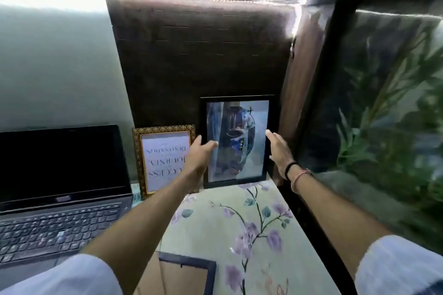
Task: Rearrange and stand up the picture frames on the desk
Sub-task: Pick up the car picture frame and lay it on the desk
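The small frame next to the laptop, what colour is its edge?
Gold with a dark ornate pattern, on the small frame; seen in the head view.

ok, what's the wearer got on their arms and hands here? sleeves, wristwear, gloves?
No gloves: both the left hand and the right hand are bare. Each forearm is bare up to a pushed-up pale whitish-blue fabric sleeve, the left sleeve and the right sleeve. The right wrist carries a thin black band and beside it a thin pinkish thread bracelet. The left wrist shows nothing.

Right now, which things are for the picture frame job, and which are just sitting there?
For the job: black frame standing at the back, gold frame beside it, dark frame lying face down near you.

Just there: laptop, flowery cloth, wristbands.
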Tool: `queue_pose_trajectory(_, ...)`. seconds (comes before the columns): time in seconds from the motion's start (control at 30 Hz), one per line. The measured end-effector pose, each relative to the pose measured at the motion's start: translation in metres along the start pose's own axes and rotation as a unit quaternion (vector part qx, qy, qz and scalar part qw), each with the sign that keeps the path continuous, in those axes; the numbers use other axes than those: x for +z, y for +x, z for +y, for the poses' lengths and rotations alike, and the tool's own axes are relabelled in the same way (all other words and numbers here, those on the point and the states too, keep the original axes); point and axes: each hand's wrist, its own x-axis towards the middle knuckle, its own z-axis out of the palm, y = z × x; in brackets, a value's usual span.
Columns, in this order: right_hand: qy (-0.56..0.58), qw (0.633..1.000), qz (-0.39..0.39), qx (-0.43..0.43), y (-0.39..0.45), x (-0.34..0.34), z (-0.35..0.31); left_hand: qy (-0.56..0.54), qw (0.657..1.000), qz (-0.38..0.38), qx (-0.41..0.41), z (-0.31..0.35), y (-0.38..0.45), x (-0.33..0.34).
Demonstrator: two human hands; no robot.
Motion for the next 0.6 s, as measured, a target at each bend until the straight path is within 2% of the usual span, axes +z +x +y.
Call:
queue_pose_trajectory(0.13, 0.024, 1.000, -0.012, 0.009, 0.008, 0.006, 0.001, -0.006, 1.000, 0.019, 0.005, -0.006, 0.014, 0.001)
queue_pose_trajectory(0.33, 0.045, 0.999, 0.011, 0.005, 0.009, 0.011, 0.003, 0.006, 0.998, 0.053, 0.024, -0.010, 0.015, -0.005)
queue_pose_trajectory(0.47, 0.027, 0.999, -0.004, -0.025, -0.022, 0.016, -0.025, 0.040, 0.994, 0.089, 0.057, -0.002, -0.001, -0.028)
queue_pose_trajectory(0.6, -0.020, 0.997, -0.032, -0.064, -0.070, 0.036, -0.064, -0.011, 0.992, 0.106, 0.063, 0.027, -0.048, -0.075)
